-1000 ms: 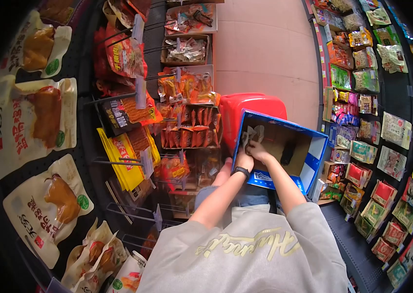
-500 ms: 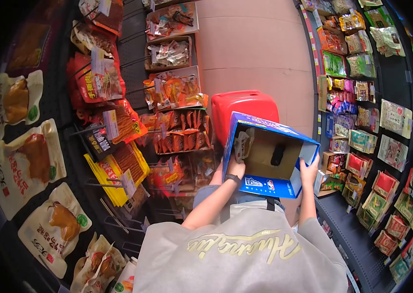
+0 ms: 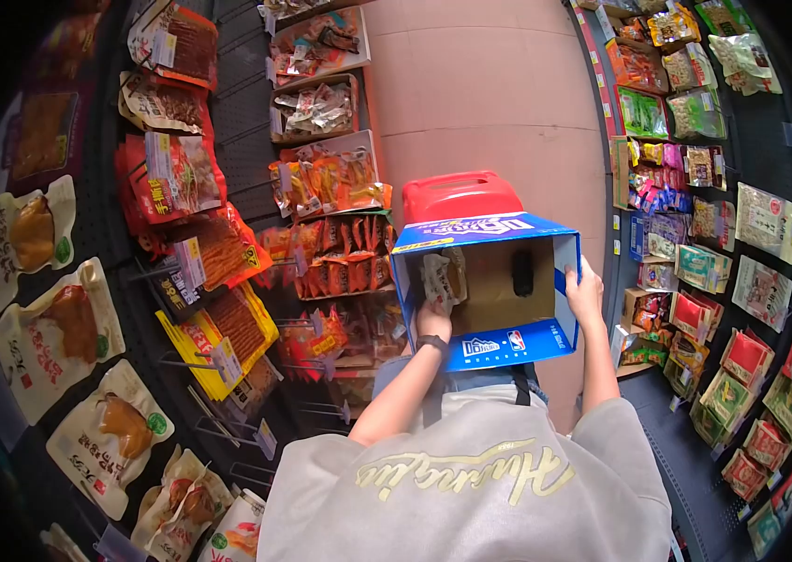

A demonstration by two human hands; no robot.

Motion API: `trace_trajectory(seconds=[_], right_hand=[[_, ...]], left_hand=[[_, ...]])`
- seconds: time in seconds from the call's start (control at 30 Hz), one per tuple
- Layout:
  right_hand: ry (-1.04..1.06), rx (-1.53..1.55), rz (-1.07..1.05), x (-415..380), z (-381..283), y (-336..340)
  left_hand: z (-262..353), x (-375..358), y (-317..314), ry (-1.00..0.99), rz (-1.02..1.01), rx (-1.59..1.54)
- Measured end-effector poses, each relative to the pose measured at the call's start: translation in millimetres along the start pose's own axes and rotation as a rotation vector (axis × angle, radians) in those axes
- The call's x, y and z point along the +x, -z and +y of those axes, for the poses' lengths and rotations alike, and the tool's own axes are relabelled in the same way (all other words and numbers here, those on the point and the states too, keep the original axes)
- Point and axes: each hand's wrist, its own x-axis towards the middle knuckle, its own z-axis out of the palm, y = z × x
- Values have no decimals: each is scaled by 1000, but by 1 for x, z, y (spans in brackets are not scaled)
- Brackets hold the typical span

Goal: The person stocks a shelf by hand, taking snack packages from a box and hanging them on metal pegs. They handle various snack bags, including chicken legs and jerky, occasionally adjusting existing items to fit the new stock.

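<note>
A blue cardboard box (image 3: 508,348) with white lettering and an NBA logo is held up in front of me, its open side facing me. My left hand (image 3: 433,321) reaches inside at the left, its fingers closed on a pale, see-through snack packet (image 3: 439,279). Part of that hand's grip is hidden by the packet. My right hand (image 3: 586,295) grips the box's right wall, thumb at the edge. A dark oblong spot or hole (image 3: 521,273) shows on the brown inner cardboard.
A red plastic object with a handle slot (image 3: 462,197) stands just behind the box. Hooks with packaged snacks (image 3: 171,178) and trays of small packets (image 3: 330,183) line the left. Another rack of bagged goods (image 3: 696,272) runs along the right. Pinkish floor tiles (image 3: 490,84) lie between.
The box has turned so its opening faces me more squarely, and it has shifted slightly left. The packet and my left hand show more clearly inside. The shelves have shifted slightly in view.
</note>
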Motion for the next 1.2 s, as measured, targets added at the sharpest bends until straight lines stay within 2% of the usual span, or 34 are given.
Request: trace_trajectory(seconds=[0.03, 0.13, 0.17, 0.23, 0.27, 0.37, 0.4, 0.43, 0.5, 0.63, 0.67, 0.7, 0.73, 0.77, 0.8, 0.87, 0.9, 0.93, 0.97, 1.03, 1.07, 1.1, 1.2], right_hand=[[2, -16, -19, 3, 0, 0], [127, 428, -176, 20, 17, 0], [-298, 502, -464, 27, 18, 25], [-491, 1236, -530, 44, 52, 34], [-458, 1258, -479, 52, 64, 28], [-489, 819, -317, 89, 128, -57], [-440, 829, -345, 96, 139, -86], [-541, 1078, -526, 111, 179, -131], [-553, 1006, -534, 122, 180, -177], [-567, 835, -496, 130, 166, -229], [-566, 815, -495, 132, 161, -237], [-565, 798, -493, 136, 159, -245], [-562, 782, -495, 140, 156, -251], [-563, 769, -495, 141, 155, -256], [-562, 757, -494, 144, 152, -260], [-555, 743, -498, 151, 147, -265], [-557, 732, -502, 153, 147, -271], [-559, 728, -502, 154, 146, -276], [-561, 728, -503, 155, 145, -281], [-564, 725, -504, 158, 145, -288], [-564, 717, -505, 158, 145, -289], [-563, 712, -510, 159, 144, -291], [-562, 699, -520, 161, 143, -295]], left_hand=[[-1, 5, -2, 44, -32, 1], [4, 14, -2, 117, -89, -3], [8, 13, 0, 94, -83, -9], [1, 15, 0, 85, -113, -43], [-10, 17, -3, 98, -150, -71], [19, -3, 9, -74, -93, 100], [6, -3, 3, -168, -27, 51], [10, -5, 8, -132, -87, 78], [2, -9, 5, -184, -48, 24], [29, -32, 21, 117, -170, -106], [22, -40, 33, 87, -306, -117], [39, -49, 49, 147, -440, -305], [45, -50, 70, 128, -713, -244], [49, -49, 97, 399, -1011, -226], [70, -41, 129, 487, -1156, -246], [80, -14, 186, 299, -1227, -693], [60, -3, 205, 145, -1124, -954], [56, 7, 209, 34, -817, -1218], [57, 27, 202, 138, -541, -1464], [24, 81, 173, 254, -297, -1192], [2, 109, 143, 304, -294, -1037], [-18, 134, 110, 357, -352, -1026], [-59, 161, 25, 282, -424, -660]])
